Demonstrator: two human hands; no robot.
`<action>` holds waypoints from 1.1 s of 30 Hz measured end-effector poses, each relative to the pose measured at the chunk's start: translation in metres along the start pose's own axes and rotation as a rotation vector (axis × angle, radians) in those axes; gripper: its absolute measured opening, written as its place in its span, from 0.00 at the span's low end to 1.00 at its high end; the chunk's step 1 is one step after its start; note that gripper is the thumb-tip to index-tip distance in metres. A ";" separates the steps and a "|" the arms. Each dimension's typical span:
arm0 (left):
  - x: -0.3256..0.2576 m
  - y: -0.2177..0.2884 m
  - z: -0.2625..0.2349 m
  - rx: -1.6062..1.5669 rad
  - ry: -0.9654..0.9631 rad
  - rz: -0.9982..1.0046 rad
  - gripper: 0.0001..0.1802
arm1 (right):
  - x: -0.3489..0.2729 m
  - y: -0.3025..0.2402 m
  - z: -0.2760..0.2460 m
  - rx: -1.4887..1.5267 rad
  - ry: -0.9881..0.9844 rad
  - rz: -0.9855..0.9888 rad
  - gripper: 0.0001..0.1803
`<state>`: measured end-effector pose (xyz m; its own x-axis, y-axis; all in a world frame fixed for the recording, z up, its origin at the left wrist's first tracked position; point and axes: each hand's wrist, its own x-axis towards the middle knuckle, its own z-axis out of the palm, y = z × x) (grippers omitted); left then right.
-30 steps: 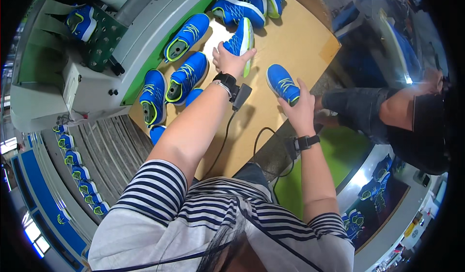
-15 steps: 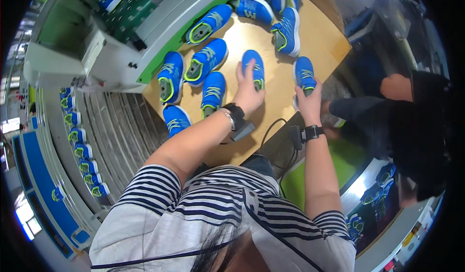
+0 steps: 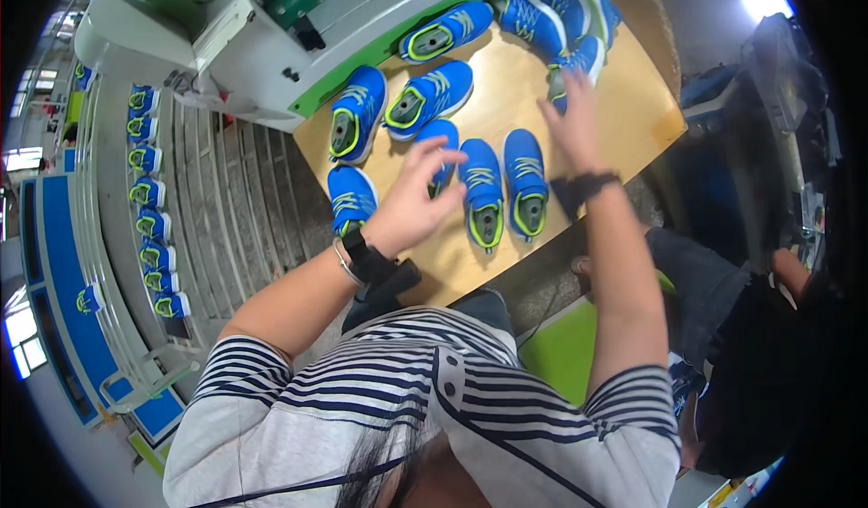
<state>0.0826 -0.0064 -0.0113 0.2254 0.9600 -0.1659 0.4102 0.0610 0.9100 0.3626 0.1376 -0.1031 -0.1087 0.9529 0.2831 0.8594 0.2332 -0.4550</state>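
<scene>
Head view: left hand (image 3: 416, 205) has fingers bent and apart, nothing between them. It's in front of a blue lace-up shoe with a lime-trimmed collar (image 3: 438, 133), partly hiding it, and just beside the near pair.

Right hand (image 3: 579, 128): thumb well apart from the other fingers, at the heel end of a blue shoe with a white sole (image 3: 588, 53) on the far right part of the surface. Can't tell if it touches or grips.

Near pair: blue left-side shoe with lime laces (image 3: 478, 155) and blue right-side shoe with lime laces (image 3: 522, 152). Both upright, side by side, toes away from the person, on the tan rectangular surface (image 3: 637, 106).

More blue shoes at left and far edge: one angled, dark-insoled blue shoe (image 3: 443, 83) next to an upright blue shoe (image 3: 366, 88). Others bunch up at the far right corner, overlapping.

Around: grey machine housing with a green edge (image 3: 389, 24) along the far side, row of blue shoes (image 3: 146, 192) on the left, person in dark clothing (image 3: 750, 354) on the right.
</scene>
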 end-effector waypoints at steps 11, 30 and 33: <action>-0.042 -0.032 -0.049 -0.075 0.053 -0.224 0.18 | -0.019 0.080 -0.005 0.484 0.195 0.536 0.44; 0.152 0.097 -0.151 -0.712 0.600 0.278 0.51 | -0.180 -0.079 -0.023 0.430 -0.146 0.306 0.46; 0.199 0.070 -0.218 -0.120 1.035 -0.005 0.58 | -0.157 -0.087 -0.025 0.533 -0.128 0.432 0.47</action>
<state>-0.0363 0.2482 0.1019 -0.6674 0.7212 0.1858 0.3060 0.0381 0.9513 0.3175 -0.0376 -0.0865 0.1015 0.9894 -0.1038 0.4800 -0.1401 -0.8660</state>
